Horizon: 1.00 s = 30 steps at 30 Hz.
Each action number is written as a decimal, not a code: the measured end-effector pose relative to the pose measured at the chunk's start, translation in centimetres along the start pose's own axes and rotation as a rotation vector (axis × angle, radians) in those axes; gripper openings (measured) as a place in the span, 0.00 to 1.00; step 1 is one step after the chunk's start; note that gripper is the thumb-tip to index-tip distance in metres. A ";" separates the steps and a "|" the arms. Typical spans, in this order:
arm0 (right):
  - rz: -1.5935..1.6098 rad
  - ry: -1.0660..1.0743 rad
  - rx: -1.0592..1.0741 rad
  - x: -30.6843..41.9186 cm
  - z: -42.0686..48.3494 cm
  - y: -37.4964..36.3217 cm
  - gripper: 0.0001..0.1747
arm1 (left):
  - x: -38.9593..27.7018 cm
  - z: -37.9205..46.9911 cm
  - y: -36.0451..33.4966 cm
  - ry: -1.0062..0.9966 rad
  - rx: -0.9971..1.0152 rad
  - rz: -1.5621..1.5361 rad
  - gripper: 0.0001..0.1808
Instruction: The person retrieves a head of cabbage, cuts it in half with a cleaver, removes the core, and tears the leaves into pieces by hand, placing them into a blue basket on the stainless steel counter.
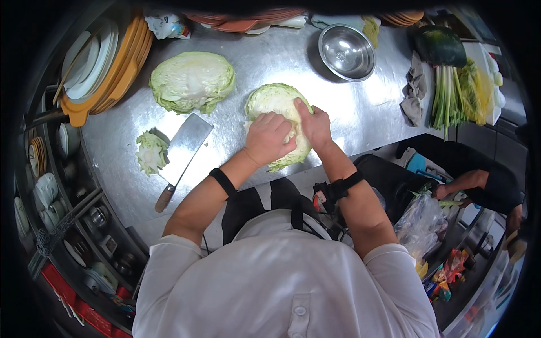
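Observation:
On the steel worktop (228,152) in front of me lies a pale green cabbage (270,97), near the table's front edge. My right hand (314,124) grips its right side, with the thumb on the upper face. My left hand (270,137) presses into its middle with curled fingers, and whatever those fingertips hold is hidden. Further left rests another large piece of cabbage (192,80). A cleaver (190,133) lies flat below that piece, its wooden handle (165,198) towards me. Beside the blade sits a small leafy cabbage chunk (151,154).
A steel bowl (347,53) stands at the back. Orange trays with plates (91,63) lean at left. At right are a grey cloth (414,91), green onions (446,97) and a dark watermelon (439,45). Another person's arm (465,183) works low at right, near plastic bags (422,224).

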State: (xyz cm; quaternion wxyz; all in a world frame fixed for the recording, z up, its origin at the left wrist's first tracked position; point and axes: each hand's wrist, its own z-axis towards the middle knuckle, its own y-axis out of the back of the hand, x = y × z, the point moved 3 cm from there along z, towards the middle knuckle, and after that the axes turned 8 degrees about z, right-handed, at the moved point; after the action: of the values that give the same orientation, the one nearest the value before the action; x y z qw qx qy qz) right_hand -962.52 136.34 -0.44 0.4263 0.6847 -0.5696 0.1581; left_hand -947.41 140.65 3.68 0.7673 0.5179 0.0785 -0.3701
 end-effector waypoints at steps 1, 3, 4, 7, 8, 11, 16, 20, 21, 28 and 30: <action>0.010 0.023 0.064 -0.5 0.4 1.0 0.39 | 0.2 -0.3 0.2 0.006 -0.031 -0.033 0.10; 0.039 0.055 0.118 -1.0 0.9 1.6 0.39 | 0.9 -1.0 0.7 0.047 -0.127 -0.048 0.10; 0.043 0.001 0.037 -0.4 0.7 -0.8 0.39 | 1.2 -1.6 1.3 0.085 -0.191 -0.028 0.10; 0.136 -0.042 0.036 -2.2 2.1 3.1 0.39 | 2.4 -3.0 2.3 0.161 -0.150 -0.056 0.14; 0.157 -0.062 0.065 -1.1 1.5 0.0 0.37 | 2.6 -3.6 2.4 0.205 -0.096 -0.060 0.16; 0.172 -0.025 0.085 -1.4 1.8 2.4 0.34 | 3.0 -4.5 2.2 0.292 0.012 -0.046 0.20; -0.002 0.077 0.184 0.2 -0.6 1.6 0.43 | 2.0 -5.5 1.7 0.507 0.095 0.072 0.22; -0.326 0.371 0.103 2.1 -3.4 1.8 0.60 | 1.6 -5.8 1.8 0.560 0.033 -0.015 0.22; -0.432 0.497 0.027 3.9 -4.9 -1.3 0.64 | 1.9 -5.8 1.9 0.564 0.027 -0.060 0.22; -0.503 0.514 0.113 2.4 -5.6 -0.1 0.57 | 5.7 -6.9 1.7 1.176 -0.323 -1.027 0.11; -0.514 0.524 0.100 2.6 -5.9 -1.0 0.57 | 6.1 -7.0 2.0 1.288 -0.567 -1.375 0.13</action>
State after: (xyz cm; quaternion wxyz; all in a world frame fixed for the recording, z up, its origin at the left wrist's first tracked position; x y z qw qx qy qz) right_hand -959.19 139.10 4.44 0.5497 0.7615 -0.2422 0.2436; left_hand -939.89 144.07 -1.07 0.2912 0.2588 0.8517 -0.3505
